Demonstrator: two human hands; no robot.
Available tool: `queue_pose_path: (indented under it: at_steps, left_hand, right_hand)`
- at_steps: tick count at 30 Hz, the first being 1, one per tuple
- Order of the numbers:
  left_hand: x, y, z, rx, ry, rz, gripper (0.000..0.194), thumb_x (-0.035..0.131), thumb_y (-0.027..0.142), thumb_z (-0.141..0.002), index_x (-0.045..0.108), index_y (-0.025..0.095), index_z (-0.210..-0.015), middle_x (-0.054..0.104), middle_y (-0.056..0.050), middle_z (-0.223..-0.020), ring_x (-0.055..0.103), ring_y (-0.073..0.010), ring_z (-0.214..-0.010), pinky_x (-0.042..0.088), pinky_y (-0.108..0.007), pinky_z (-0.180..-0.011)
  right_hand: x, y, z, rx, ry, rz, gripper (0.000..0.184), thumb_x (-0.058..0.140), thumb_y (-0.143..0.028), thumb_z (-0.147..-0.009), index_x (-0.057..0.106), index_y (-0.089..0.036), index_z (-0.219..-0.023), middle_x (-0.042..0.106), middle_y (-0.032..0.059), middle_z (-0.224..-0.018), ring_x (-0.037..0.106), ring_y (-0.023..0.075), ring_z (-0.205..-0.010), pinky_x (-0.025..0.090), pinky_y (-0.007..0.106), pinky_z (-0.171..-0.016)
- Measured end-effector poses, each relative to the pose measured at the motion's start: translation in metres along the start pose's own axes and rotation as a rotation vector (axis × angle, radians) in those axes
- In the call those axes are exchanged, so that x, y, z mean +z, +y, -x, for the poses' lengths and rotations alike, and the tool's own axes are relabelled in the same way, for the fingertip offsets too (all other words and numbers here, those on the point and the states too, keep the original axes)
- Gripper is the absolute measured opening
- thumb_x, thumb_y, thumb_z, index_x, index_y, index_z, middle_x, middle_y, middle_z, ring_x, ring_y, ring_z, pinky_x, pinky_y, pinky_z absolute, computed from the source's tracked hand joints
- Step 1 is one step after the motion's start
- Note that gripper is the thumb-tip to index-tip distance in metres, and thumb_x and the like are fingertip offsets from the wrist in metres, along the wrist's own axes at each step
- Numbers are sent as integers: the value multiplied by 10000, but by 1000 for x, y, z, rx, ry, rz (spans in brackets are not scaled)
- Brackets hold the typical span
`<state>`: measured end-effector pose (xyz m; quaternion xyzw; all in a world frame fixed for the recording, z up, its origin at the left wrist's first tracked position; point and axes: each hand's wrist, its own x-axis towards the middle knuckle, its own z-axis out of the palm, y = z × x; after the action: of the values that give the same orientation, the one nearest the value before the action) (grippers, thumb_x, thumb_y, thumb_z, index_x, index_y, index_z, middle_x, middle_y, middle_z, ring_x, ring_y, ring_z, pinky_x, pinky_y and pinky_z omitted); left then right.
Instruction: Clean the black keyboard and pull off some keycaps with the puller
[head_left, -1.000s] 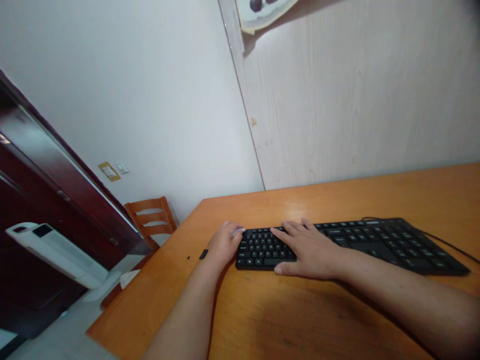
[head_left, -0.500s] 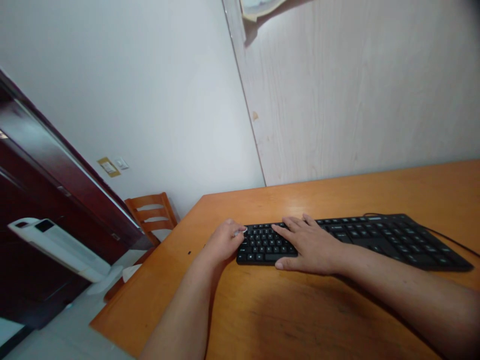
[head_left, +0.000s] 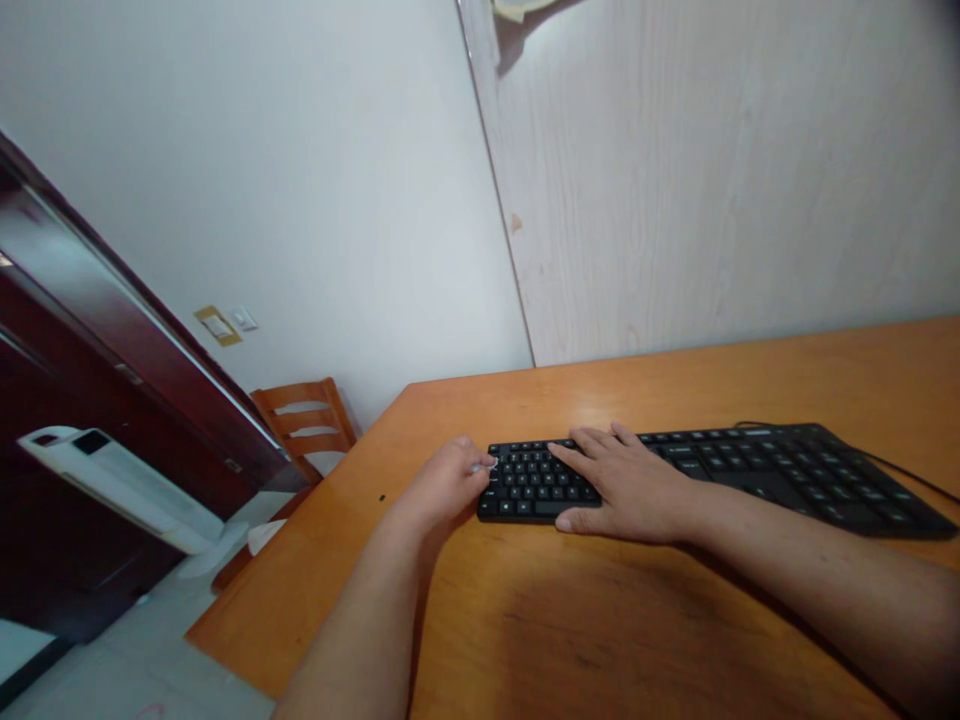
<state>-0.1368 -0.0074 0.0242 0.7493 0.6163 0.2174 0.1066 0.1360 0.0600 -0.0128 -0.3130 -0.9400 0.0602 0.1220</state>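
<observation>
A black keyboard (head_left: 750, 470) lies across an orange wooden table (head_left: 600, 620). My left hand (head_left: 442, 485) sits at the keyboard's left end. Its fingers are curled and pinched on a small pale thing at the top left corner, which I cannot make out. My right hand (head_left: 634, 485) lies flat on the left block of keys, fingers stretched out and thumb along the front edge. The keys under that palm are hidden.
The keyboard's black cable (head_left: 900, 472) runs off to the right. Off the table's left edge stand a wooden chair (head_left: 304, 420), a white appliance (head_left: 112, 480) and a dark red door (head_left: 75, 330). A pale wood panel (head_left: 712, 180) rises behind the table.
The view has drifted a little, so the wall picture has slid out at the top. Both hands stay in the same places on the keyboard.
</observation>
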Motion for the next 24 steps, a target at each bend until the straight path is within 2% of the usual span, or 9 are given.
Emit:
queue_pose_path:
  at_steps: [5, 10, 13, 17, 24]
  left_hand:
    - [-6, 4, 3, 27, -95, -7, 197, 559, 183, -777, 734, 215, -691, 624, -43, -733, 562, -201, -777, 414, -298, -738]
    - [-11, 8, 8, 82, -125, 8, 213, 538, 128, -735, 704, 213, -631, 610, -31, -674, 558, -181, -693, 412, -280, -673]
    - [-16, 14, 12, 47, -140, 69, 190, 556, 125, -686, 714, 216, -635, 628, -30, -678, 572, -182, -679, 419, -269, -637]
    - [-22, 21, 17, -30, -100, 144, 117, 629, 155, -627, 719, 227, -614, 646, -27, -669, 585, -191, -668, 440, -269, -630]
    - [-28, 28, 23, -46, -187, 91, 94, 652, 225, -685, 711, 215, -612, 641, -31, -656, 579, -175, -633, 445, -264, -624]
  right_hand:
    - [1, 2, -1, 2, -6, -8, 1036, 392, -883, -744, 397, -197, -1521, 372, 222, -1539, 292, 435, -1420, 130, 640, -1132]
    - [2, 3, -1, 0, -22, 0, 1043, 383, -882, -748, 377, -193, -1530, 355, 232, -1545, 297, 436, -1418, 131, 640, -1130]
    - [2, 3, 0, -4, -15, 1, 1039, 380, -881, -752, 370, -195, -1533, 357, 231, -1544, 303, 436, -1414, 125, 644, -1128]
    - [0, 2, 0, -5, -10, 10, 1034, 384, -878, -753, 380, -196, -1529, 358, 225, -1545, 307, 438, -1409, 140, 641, -1125]
    - [0, 3, -1, -6, -18, 24, 1038, 367, -882, -757, 375, -190, -1531, 349, 232, -1547, 306, 436, -1411, 145, 639, -1126]
